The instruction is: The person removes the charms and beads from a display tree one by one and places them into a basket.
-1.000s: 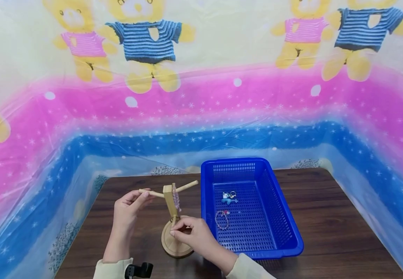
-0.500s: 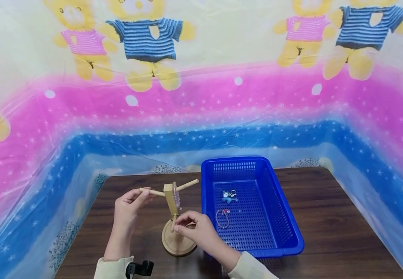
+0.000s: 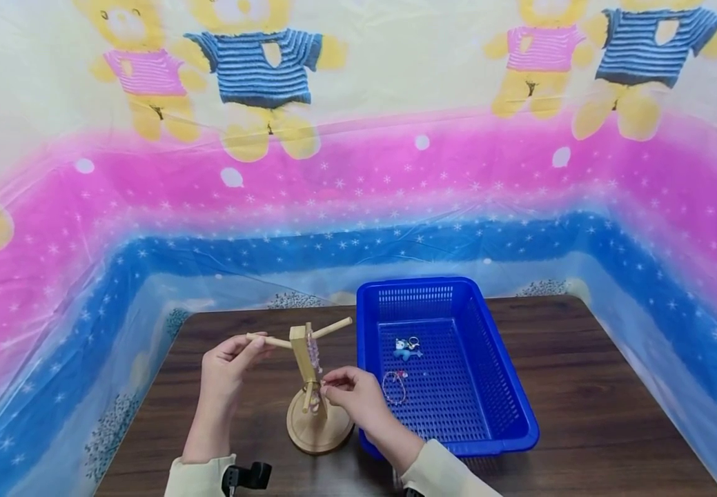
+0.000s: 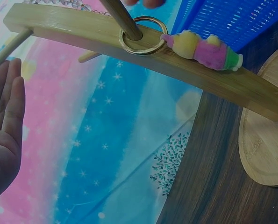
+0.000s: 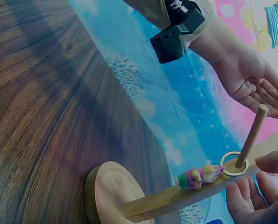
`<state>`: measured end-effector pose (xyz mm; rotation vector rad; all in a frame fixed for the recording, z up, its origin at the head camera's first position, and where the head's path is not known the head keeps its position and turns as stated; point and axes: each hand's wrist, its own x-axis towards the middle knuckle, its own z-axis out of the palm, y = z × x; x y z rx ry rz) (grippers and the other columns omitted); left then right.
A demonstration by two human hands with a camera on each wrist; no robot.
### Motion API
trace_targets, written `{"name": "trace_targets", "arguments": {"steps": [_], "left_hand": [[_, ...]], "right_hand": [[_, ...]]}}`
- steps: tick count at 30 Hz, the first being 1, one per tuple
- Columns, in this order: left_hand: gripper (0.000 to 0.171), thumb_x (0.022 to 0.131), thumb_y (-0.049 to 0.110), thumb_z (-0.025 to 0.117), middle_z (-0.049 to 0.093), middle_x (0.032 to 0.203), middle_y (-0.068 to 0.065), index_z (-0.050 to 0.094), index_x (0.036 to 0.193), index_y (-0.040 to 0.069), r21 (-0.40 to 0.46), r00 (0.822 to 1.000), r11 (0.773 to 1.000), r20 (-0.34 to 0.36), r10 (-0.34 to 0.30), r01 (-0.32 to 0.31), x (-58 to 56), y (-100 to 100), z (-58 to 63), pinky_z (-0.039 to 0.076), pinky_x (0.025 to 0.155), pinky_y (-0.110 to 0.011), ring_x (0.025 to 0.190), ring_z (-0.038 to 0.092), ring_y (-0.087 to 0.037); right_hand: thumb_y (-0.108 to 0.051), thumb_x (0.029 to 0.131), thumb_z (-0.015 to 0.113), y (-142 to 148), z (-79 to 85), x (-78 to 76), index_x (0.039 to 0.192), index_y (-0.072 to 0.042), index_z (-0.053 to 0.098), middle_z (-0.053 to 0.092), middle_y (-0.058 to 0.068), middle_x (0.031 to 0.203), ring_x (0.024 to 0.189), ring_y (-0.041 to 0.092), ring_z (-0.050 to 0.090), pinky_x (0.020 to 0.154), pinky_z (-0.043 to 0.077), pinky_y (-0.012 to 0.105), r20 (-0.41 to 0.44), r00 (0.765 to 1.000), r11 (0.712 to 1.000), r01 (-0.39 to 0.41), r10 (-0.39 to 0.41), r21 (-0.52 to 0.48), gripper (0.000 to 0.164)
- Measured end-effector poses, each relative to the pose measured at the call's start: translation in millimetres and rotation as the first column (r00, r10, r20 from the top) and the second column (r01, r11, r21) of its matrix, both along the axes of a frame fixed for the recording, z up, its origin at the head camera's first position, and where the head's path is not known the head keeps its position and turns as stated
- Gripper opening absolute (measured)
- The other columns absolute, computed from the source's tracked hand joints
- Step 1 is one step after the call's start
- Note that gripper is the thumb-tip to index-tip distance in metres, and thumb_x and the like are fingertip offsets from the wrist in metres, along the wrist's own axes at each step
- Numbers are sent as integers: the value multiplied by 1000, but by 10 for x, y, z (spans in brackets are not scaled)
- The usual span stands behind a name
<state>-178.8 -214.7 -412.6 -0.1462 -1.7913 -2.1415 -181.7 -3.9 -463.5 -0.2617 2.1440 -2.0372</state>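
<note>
A wooden peg stand (image 3: 299, 352) with a round base (image 3: 333, 436) stands upright on the table. My left hand (image 3: 228, 366) pinches its left peg (image 3: 277, 342) between thumb and fingers. A keychain figure (image 4: 209, 51), yellow, pink and green, hangs against the post. Its metal ring (image 5: 233, 164) is looped around the lower front peg (image 5: 252, 135). Just right of that ring, my right hand (image 3: 358, 397) has thumb and fingers apart, with nothing seen held between them. A beaded bracelet (image 3: 313, 351) hangs by the post's upper right side.
To the right is a blue plastic basket (image 3: 507, 386). Inside it lie a blue-and-white keychain (image 3: 406, 350) and a pink beaded bracelet (image 3: 394, 388). The dark wooden table (image 3: 594, 400) extends past it, with a printed curtain (image 3: 358, 172) behind.
My right hand has moved from the lower front peg to the right of the post, letting go of the keychain ring, which now hangs there. The left hand keeps its place on the left peg.
</note>
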Motion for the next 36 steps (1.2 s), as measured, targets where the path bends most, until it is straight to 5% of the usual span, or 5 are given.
{"name": "trace_targets", "arguments": {"steps": [36], "left_hand": [[28, 98, -4, 62, 79, 88, 12, 80, 90, 15, 5, 1000, 1000, -2, 3, -3, -6, 2, -1, 65, 79, -18, 79, 76, -1]], "right_hand": [[3, 79, 76, -154, -86, -86, 87, 9, 74, 75, 22, 86, 69, 3, 57, 59, 49, 13, -138, 989, 993, 71, -58, 93, 9]]}}
